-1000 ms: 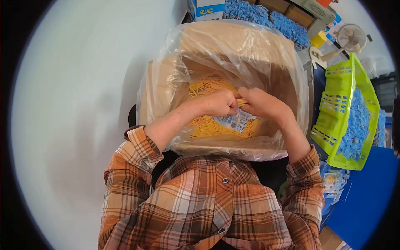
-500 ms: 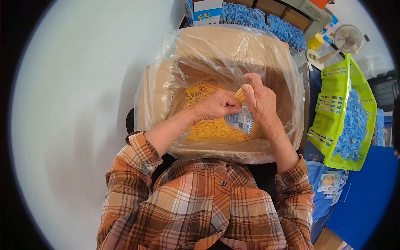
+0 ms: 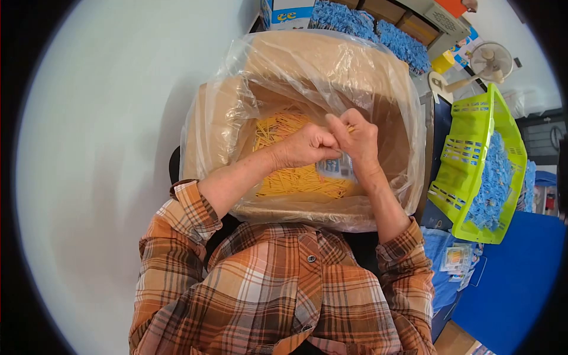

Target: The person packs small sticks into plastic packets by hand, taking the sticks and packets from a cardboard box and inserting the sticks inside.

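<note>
A cardboard box lined with clear plastic holds a pile of thin yellow sticks. Above the pile, my left hand is closed, pinching the top of a small clear printed packet. My right hand touches it from the other side, its fingers curled around a small bundle of yellow sticks, of which only the tips show. The packet hangs beneath both hands, partly hidden by them.
On the right stands a tilted green basket full of blue packets. Small packets lie on blue cloth beside a blue panel. A fan and more blue bundles are at the back.
My right hand opened its fingers beside the sticks, then curled them in again. The packet, lower and flatter a second ago, now hangs under both hands. The view has shifted slightly.
</note>
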Action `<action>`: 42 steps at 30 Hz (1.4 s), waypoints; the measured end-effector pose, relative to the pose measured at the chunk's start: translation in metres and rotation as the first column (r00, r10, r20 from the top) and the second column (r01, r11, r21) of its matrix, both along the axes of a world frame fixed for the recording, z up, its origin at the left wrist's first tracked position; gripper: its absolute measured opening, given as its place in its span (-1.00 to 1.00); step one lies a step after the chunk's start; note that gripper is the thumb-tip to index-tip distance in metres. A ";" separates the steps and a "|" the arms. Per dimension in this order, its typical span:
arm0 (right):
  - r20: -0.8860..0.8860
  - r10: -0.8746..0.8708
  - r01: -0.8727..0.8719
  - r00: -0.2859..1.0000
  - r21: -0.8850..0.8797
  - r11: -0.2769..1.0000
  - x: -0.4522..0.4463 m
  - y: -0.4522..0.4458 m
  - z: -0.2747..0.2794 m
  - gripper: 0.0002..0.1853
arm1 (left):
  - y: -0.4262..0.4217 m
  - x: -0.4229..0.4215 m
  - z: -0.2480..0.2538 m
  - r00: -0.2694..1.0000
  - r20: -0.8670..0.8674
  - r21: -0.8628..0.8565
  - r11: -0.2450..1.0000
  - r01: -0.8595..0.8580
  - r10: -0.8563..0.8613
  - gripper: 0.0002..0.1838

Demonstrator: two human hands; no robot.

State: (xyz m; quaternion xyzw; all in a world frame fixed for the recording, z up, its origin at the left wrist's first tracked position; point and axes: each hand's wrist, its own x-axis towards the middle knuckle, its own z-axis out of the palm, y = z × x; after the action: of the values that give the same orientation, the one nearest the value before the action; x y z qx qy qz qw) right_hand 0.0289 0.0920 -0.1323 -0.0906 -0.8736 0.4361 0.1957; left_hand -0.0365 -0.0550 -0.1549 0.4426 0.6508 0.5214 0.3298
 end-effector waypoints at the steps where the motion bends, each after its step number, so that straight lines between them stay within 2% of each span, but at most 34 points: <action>1: -0.049 -0.043 0.040 0.998 -0.069 0.997 -0.001 0.004 0.001 -0.78 | 0.002 0.001 0.001 0.998 0.048 0.057 0.998 -0.034 0.031 -0.92; 3: -0.127 -0.118 0.095 0.985 -0.177 0.980 -0.001 0.024 0.007 -0.75 | 0.004 0.002 0.004 0.984 0.153 0.164 0.979 -0.118 0.093 -0.92; 4: -0.164 -0.155 0.115 0.974 -0.230 0.966 0.000 0.036 0.010 -0.73 | 0.003 0.000 0.003 0.976 0.184 0.148 0.979 -0.142 0.114 -0.93; 7: -0.069 -0.127 0.093 0.990 -0.368 0.925 0.013 0.063 0.025 -0.70 | -0.001 -0.007 0.005 0.939 0.295 0.082 0.974 -0.210 0.178 -0.93; 10: 0.168 0.002 0.103 0.986 -0.617 0.780 0.027 0.055 0.054 -0.68 | -0.001 -0.009 0.009 0.876 0.426 0.000 0.969 -0.248 0.224 -0.92; 11: 0.180 0.041 0.084 0.983 -0.633 0.769 0.028 0.051 0.059 -0.66 | 0.000 -0.009 0.008 0.860 0.460 -0.007 0.969 -0.246 0.222 -0.92; 14: 0.273 0.095 0.092 0.957 -0.599 0.795 0.028 0.041 0.073 -0.66 | 0.000 -0.008 0.009 0.877 0.456 0.051 0.979 -0.196 0.152 -0.90; 16: 0.232 0.107 0.022 0.967 -0.491 0.871 0.023 0.042 0.061 -0.66 | 0.000 -0.006 0.009 0.899 0.426 0.084 0.985 -0.153 0.104 -0.88; 21: 0.181 0.041 -0.018 0.983 -0.125 0.992 0.016 0.044 0.051 -0.67 | 0.001 -0.005 0.009 0.907 0.416 0.079 0.991 -0.106 0.064 -0.86; 24: 0.112 0.017 -0.028 0.994 0.096 0.995 0.017 0.026 0.058 -0.70 | 0.001 -0.005 0.005 0.882 0.469 0.109 0.988 -0.110 0.047 -0.87; 26: 0.094 0.051 -0.075 0.994 0.270 0.960 0.018 0.016 0.066 -0.70 | 0.000 -0.005 0.008 0.858 0.503 0.037 0.990 -0.137 0.100 -0.88; 27: 0.080 0.050 -0.064 0.996 0.184 0.981 0.018 0.014 0.068 -0.70 | -0.001 -0.005 0.010 0.845 0.518 0.001 0.988 -0.151 0.129 -0.88; 29: 0.054 0.047 -0.048 0.997 0.009 0.999 0.020 0.012 0.070 -0.69 | 0.000 -0.006 0.004 0.820 0.561 0.040 0.985 -0.166 0.116 -0.88; 32: 0.054 -0.044 0.049 0.998 -0.085 0.995 0.030 0.020 0.079 -0.72 | 0.001 -0.006 0.000 0.783 0.611 0.061 0.979 -0.196 0.119 -0.87; 33: 0.075 -0.051 0.058 0.996 -0.090 0.994 0.035 0.014 0.077 -0.78 | 0.002 -0.006 0.001 0.773 0.623 0.062 0.977 -0.202 0.121 -0.86; 36: -0.051 0.049 -0.045 0.997 0.094 0.995 0.050 0.001 0.045 -0.83 | -0.003 -0.004 0.021 0.925 0.327 -0.092 0.981 -0.171 0.192 -0.83; 38: -0.082 0.054 -0.043 0.995 0.129 0.991 0.069 0.001 0.040 -0.81 | -0.002 0.001 0.026 0.950 0.273 -0.117 0.985 -0.124 0.152 -0.81; 39: -0.083 0.036 -0.022 0.996 0.155 0.988 0.089 0.009 0.041 -0.80 | -0.001 0.004 0.023 0.929 0.339 -0.075 0.989 -0.128 0.146 -0.79; 40: -0.005 0.018 -0.018 1.000 0.084 0.996 0.115 0.020 0.052 -0.80 | -0.002 0.005 0.018 0.902 0.413 -0.036 0.992 -0.125 0.128 -0.77; 42: 0.147 -0.001 0.012 0.989 -0.073 0.997 0.172 0.039 0.085 -0.80 | -0.001 0.002 0.015 0.918 0.373 -0.031 0.990 -0.136 0.137 -0.74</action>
State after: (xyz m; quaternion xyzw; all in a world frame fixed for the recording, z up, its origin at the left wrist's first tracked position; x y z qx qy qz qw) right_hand 0.2012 0.1308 -0.0476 -0.1326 -0.8687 0.4596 0.1289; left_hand -0.0341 -0.0558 -0.1401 0.2879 0.6065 0.6162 0.4117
